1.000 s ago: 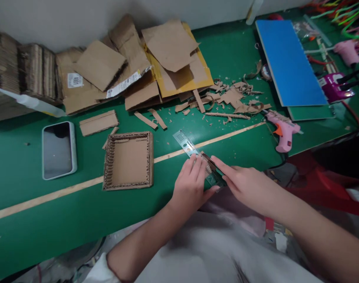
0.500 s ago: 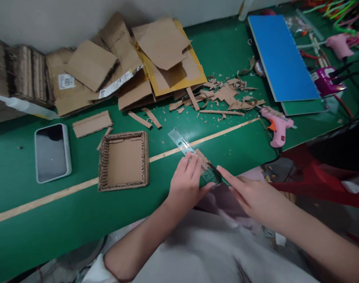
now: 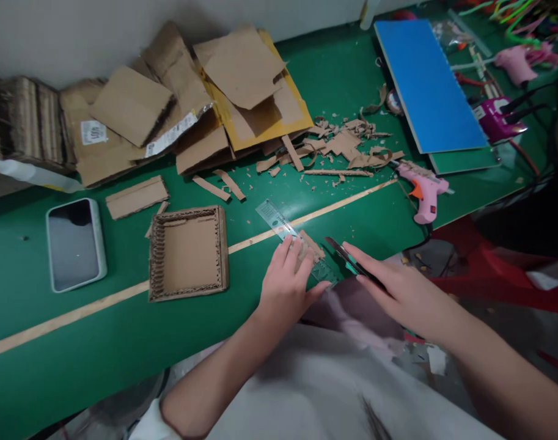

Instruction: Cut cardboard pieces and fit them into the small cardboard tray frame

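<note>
Under the fingers of my left hand lies a clear ruler, held down over a small cardboard piece at the table's near edge. The fingers are bent and the thumb rests near the ruler's lower end; part of both things is hidden beneath the hand. My right hand is closed around a black and green utility knife. Its blade points up and left, just right of the cardboard piece and apart from it. Left of my hands sits a shallow square cardboard tray with corrugated edges showing.
A phone and a cardboard strip lie left. Behind are stacked cardboard sheets, a yellow envelope and cardboard scraps. To the right are a pink glue gun, a blue board and a purple power block.
My right hand has drawn the knife back to the right, off the ruler and cardboard, so the blade now shows. My left hand keeps its place on the ruler. The view has shifted slightly.
</note>
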A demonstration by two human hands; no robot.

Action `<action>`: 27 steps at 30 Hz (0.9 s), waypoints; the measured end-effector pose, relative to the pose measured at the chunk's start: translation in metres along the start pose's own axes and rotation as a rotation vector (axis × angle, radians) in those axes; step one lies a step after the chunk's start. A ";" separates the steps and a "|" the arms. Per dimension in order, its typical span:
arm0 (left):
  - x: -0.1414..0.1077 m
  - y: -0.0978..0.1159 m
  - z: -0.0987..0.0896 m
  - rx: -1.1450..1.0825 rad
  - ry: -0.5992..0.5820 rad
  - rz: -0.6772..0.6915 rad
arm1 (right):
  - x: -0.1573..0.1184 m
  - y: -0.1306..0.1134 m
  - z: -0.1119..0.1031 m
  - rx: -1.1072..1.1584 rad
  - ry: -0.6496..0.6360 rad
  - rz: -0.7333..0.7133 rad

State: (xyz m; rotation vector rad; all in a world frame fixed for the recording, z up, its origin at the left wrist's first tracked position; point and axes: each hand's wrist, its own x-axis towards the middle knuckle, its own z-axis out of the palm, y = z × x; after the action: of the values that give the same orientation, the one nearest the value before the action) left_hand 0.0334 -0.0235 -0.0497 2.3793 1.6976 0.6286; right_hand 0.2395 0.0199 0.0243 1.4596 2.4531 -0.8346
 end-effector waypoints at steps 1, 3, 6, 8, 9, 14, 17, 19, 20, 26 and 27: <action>0.000 0.000 0.000 0.000 0.000 -0.001 | 0.003 -0.001 0.000 -0.006 -0.004 -0.002; 0.001 0.000 -0.001 0.004 -0.002 0.003 | 0.009 -0.005 -0.001 -0.011 -0.006 -0.013; 0.002 0.000 -0.001 0.014 -0.005 0.012 | 0.018 -0.011 -0.001 -0.020 -0.020 -0.036; 0.003 -0.001 -0.001 0.019 -0.015 0.013 | 0.023 -0.014 0.000 -0.053 -0.035 -0.051; 0.003 -0.001 -0.001 0.020 -0.023 0.014 | 0.026 -0.016 0.001 -0.080 -0.041 -0.056; 0.002 0.000 -0.001 0.017 -0.048 0.015 | 0.034 -0.021 0.003 -0.179 -0.055 -0.065; 0.002 -0.001 0.000 0.014 -0.060 0.011 | 0.037 -0.022 0.003 -0.200 -0.061 -0.067; 0.001 -0.001 0.001 0.010 -0.057 0.010 | 0.037 -0.023 0.003 -0.222 -0.061 -0.069; 0.001 -0.001 0.001 0.007 -0.052 0.009 | 0.038 -0.023 0.004 -0.236 -0.059 -0.068; -0.001 -0.001 0.003 0.005 -0.025 -0.013 | 0.035 -0.025 0.008 -0.301 -0.049 -0.069; -0.001 -0.001 0.003 0.008 -0.027 -0.017 | 0.034 -0.025 0.009 -0.303 -0.048 -0.071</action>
State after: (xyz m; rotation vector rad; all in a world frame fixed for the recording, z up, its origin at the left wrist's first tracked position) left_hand 0.0337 -0.0233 -0.0532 2.3655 1.7105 0.5862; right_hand 0.1997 0.0321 0.0125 1.2372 2.4751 -0.4746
